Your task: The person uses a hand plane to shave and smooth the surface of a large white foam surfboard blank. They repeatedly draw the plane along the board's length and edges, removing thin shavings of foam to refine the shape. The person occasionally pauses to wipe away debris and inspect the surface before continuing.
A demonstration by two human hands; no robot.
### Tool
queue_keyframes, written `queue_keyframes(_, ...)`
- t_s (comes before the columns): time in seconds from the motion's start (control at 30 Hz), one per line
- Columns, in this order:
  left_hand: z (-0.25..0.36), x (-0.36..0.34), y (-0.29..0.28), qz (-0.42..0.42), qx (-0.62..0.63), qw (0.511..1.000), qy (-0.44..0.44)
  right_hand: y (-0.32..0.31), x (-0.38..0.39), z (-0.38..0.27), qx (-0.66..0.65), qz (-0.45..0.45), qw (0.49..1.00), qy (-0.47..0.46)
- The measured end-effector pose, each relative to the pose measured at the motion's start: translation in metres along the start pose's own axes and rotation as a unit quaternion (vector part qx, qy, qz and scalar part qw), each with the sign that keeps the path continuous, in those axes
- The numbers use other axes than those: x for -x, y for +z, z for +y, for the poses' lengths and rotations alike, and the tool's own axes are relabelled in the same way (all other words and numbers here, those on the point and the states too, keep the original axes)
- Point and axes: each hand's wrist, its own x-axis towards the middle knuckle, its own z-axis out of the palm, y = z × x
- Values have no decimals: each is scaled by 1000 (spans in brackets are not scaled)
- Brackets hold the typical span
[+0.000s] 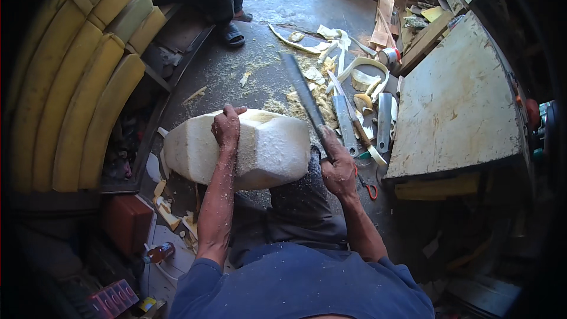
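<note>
A large cream-white foam block (218, 153), cut to a faceted, rounded shape, rests across my lap and knee. My left hand (227, 126) is closed on its upper far edge, with a finger or thumb pointing right. In my right hand (339, 168), just off the block's right end, is a long flat dark tool (304, 91), slanting up and away to the left. It looks like a rasp or a blade, but blur hides its surface. Foam crumbs cling to the block, my hands and my left forearm.
Yellow foam pieces (88, 88) are stacked at left. Foam strips (369, 71), a wooden-handled knife (354, 115), two grey metal tools (346, 127) and red-handled scissors (370, 190) lie right of the block. A worn pale board (458, 100) stands farther right. Another person's sandalled foot (232, 34) is at upper left.
</note>
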Motion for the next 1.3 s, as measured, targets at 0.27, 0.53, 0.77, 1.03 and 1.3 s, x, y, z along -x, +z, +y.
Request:
queue_keyframes(0.27, -12, 70, -32, -128, 97, 965, 209, 16, 121, 179, 241, -45, 947, 209)
queue_keyframes(0.53, -43, 246, -77, -263, -98, 734, 618, 50, 178, 258, 135, -41, 894, 425)
queue_keyframes(0.77, -1, 142, -59, 5, -30, 908, 418, 60, 97, 335, 133, -96, 899, 406)
queue_keyframes(1.03, -12, 94, -12, -66, 58, 936, 340, 52, 113, 355, 191, -175, 889, 378)
queue_keyframes(1.3, 10, 96, 19, -56, 58, 955, 285, 14, 96, 298, 252, -226, 819, 464)
